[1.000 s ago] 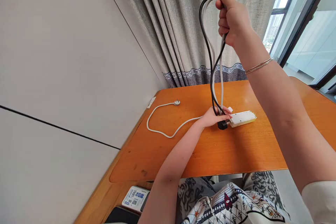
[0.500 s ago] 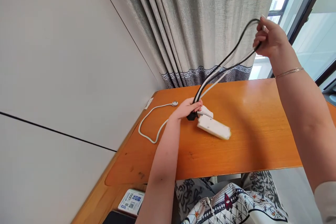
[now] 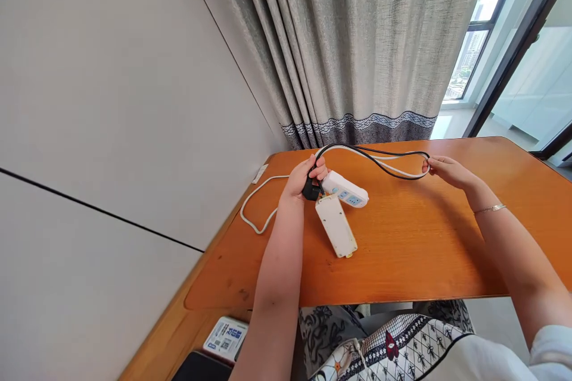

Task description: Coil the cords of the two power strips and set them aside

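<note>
Two cords stretch between our left hand, gripping them (white power strips beside it), and right hand, pinching their bend.

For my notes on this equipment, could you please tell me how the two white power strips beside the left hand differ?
The farther strip shows blue-marked sockets; the nearer strip shows a face without visible sockets. The farther strip slants mostly rightward, while the nearer strip points more steeply down the picture. Both are white and elongated, with one end near the left hand.
</note>
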The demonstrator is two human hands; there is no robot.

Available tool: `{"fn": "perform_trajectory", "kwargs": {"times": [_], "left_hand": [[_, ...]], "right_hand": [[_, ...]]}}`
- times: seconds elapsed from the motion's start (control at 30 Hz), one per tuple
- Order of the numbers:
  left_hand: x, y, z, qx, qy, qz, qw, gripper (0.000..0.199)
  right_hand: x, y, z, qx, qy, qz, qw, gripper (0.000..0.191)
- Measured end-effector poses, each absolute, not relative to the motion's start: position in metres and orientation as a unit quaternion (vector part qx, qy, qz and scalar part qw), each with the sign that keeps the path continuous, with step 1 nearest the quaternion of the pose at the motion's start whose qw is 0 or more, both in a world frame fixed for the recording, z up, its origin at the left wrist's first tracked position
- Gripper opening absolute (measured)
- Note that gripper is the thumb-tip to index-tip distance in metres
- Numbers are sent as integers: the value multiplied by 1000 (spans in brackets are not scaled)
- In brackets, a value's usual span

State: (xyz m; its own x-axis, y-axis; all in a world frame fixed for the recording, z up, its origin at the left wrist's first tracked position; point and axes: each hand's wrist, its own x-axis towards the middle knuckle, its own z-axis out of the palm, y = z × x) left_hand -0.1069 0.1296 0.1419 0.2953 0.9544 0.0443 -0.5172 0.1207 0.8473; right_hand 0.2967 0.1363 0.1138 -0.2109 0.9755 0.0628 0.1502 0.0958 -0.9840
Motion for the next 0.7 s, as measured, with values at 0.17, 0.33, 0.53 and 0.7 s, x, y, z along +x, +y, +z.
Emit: {"fn": "perform_trajectory", "kwargs": {"times": [0.17,0.33,0.53,0.7], "left_hand": [[-103,135,143,342,283,535,719,38],[-98,135,145,313,299,523,734,39],[-90,135,150,280,337,557,705,37],[-78,125,156,340,354,556,670,31]], "right_hand": [[286,118,102,-465,-599,456,465,37],[286,110,109,-492,-681,311,445,33],[255,65,126,-420,-890,-43,168,25],[206,23,170,-305,-945,-120,11,27]]}}
